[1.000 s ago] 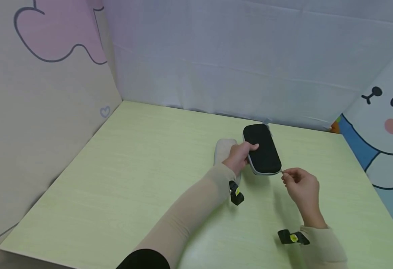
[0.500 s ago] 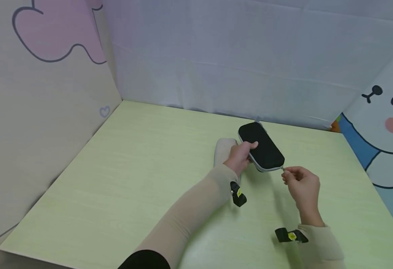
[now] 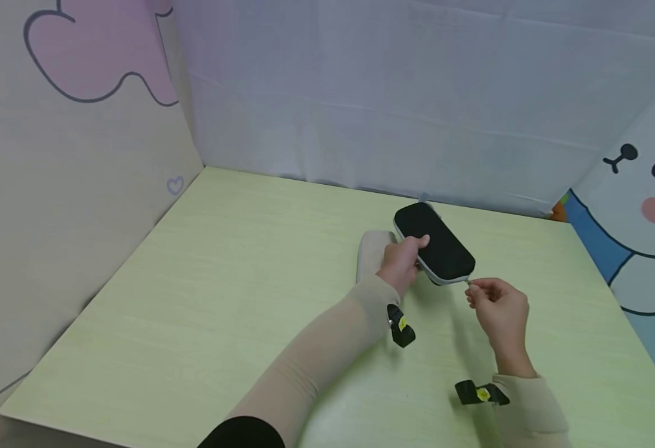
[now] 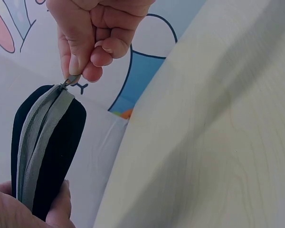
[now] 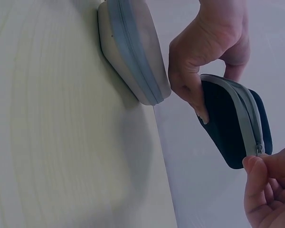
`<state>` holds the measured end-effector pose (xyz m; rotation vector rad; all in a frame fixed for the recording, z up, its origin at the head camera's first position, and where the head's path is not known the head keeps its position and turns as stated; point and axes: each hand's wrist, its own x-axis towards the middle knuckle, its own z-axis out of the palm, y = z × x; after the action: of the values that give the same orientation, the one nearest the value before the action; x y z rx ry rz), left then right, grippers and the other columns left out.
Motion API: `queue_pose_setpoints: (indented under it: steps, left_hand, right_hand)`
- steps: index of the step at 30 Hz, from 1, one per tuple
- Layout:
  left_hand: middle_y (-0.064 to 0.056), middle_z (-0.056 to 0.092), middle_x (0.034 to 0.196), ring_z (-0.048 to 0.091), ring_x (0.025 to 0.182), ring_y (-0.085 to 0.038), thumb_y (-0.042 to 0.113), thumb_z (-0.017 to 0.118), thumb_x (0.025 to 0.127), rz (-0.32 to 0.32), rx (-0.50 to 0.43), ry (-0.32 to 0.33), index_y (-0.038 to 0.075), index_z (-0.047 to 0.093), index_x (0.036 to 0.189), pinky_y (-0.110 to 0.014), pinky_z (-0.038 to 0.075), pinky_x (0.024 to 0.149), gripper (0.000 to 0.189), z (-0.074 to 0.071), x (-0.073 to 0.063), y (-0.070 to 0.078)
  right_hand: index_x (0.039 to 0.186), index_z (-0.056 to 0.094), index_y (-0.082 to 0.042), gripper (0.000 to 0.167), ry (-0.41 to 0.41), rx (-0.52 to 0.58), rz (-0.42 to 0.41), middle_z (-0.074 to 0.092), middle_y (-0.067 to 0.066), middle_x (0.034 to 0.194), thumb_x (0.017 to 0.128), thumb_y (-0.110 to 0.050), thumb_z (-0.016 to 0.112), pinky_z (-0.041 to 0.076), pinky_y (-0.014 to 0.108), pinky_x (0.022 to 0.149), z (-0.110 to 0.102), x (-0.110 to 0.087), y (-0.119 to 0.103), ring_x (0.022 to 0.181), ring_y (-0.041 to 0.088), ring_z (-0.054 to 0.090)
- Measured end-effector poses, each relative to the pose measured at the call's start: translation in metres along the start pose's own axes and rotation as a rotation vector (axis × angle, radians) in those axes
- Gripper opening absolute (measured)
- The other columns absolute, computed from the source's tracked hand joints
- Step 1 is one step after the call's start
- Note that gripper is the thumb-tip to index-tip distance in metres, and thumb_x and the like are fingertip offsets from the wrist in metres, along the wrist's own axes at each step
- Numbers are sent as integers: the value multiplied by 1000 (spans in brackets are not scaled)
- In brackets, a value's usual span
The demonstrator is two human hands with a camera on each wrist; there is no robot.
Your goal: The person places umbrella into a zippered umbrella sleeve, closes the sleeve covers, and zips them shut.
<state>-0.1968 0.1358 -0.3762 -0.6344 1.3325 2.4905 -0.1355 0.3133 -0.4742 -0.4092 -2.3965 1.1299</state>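
In the head view my left hand [image 3: 401, 261] grips a black zip case [image 3: 442, 249] above the table, thumb on its flat top. Grey zipper tape [image 4: 50, 118] runs round the case's edge, with a dark line between its two strips in the left wrist view. At the near right corner my right hand [image 3: 500, 311] pinches the small metal zipper pull [image 4: 71, 80] between thumb and forefinger. A beige zip case [image 3: 373, 252] lies on the table behind my left hand, partly covered by it. Its grey-blue zipper band [image 5: 133, 52] shows in the right wrist view.
The pale wooden table [image 3: 238, 261] reaches to a whitish cloth wall [image 3: 361, 112] at the back. A side wall [image 3: 81, 186] stands at the left, and a cartoon-printed panel [image 3: 652, 261] at the right. Both wrists wear black camera mounts.
The black case has turned in my left hand, its far end swinging left. My right hand keeps its pinch on the zipper pull and has shifted slightly left.
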Motion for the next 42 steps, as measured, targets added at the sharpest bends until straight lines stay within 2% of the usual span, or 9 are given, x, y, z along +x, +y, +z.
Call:
queue_pose_setpoints:
  steps: [7,16,23,24,28,30,35,37,42]
  left_hand:
    - [-8,62,89,63,80,-21,10,74,77,8,20,55,-2,52,105,-34,49,77,37,4,-3,-1]
    - [-7,63,86,64,78,-20,9,75,76,13,-8,116,-3,53,104,-33,50,77,38,9,-6,0]
    - [-7,63,88,63,80,-20,10,75,76,10,-25,128,-3,53,106,-33,49,78,39,11,-6,-2]
    - [-7,63,89,63,81,-20,10,75,76,8,-26,128,-3,52,107,-34,49,79,40,11,-6,-2]
    - [-7,62,91,62,83,-19,13,74,77,-2,-28,128,-2,51,109,-33,48,79,42,11,-7,-2]
    - [-6,63,90,62,83,-19,13,75,77,5,-23,132,-2,52,108,-33,47,79,41,11,-8,-2]
    - [-4,64,87,62,79,-18,16,75,75,20,13,150,0,56,102,-32,47,78,37,10,-9,-3]
    - [-3,64,85,61,77,-17,18,76,74,20,31,164,1,57,100,-31,47,77,36,10,-10,-4]
    - [-3,64,84,60,74,-17,19,77,73,39,27,178,2,57,97,-31,46,75,35,9,-10,-5]
  right_hand:
    - [89,67,-16,16,15,20,3,67,1,78,91,-30,60,51,18,55,2,0,-2,64,12,64]
    - [86,67,-16,13,2,53,-23,67,0,75,90,-26,61,51,20,54,6,-3,-7,62,14,64]
    - [86,66,-15,12,4,53,-30,66,0,75,90,-25,62,51,19,53,8,-7,-12,61,12,63]
    - [86,67,-13,11,-16,94,-35,66,2,74,89,-22,63,50,19,52,6,-9,-17,59,12,62]
    - [84,68,-7,8,-24,126,-62,66,2,70,87,-15,65,49,19,47,4,-12,-26,55,8,61]
    - [85,68,-2,9,-52,182,-59,66,7,70,86,-10,65,48,19,46,-2,-16,-40,54,10,60]
    - [83,68,-1,10,-52,189,-72,66,6,69,87,-11,64,46,23,40,-8,-23,-56,54,10,60]
    - [83,67,-3,10,-38,152,-76,66,4,69,87,-11,63,46,26,38,-7,-25,-59,54,8,60]
    - [83,66,3,9,-25,120,-48,66,10,69,86,-4,60,47,30,40,-13,-37,-88,53,10,60]
